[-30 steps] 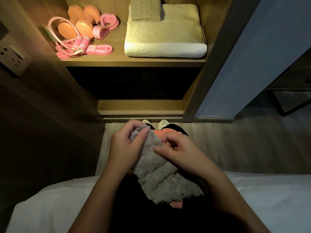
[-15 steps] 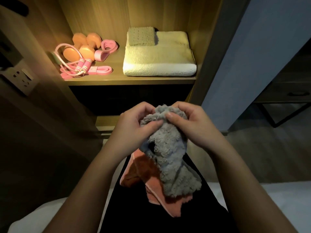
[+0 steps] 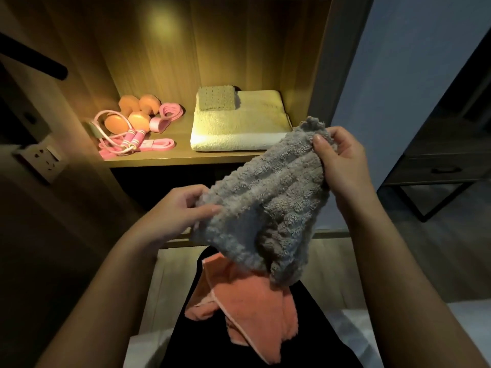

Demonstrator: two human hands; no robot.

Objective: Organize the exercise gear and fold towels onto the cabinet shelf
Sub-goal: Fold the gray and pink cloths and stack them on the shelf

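Half-hidden orange towel point(image 3: 247, 309) under grey towel point(image 3: 265, 208)

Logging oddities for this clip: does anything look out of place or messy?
Only the orange towel: it lies crumpled on the lap, below the grey towel held by the left hand and right hand.

A warm lamp glows at the upper centre of the frame, lighting the cabinet shelf point(image 3: 170, 162); the left and lower frame sink into shadow. Edges bow from wide-angle distortion; detail is soft.
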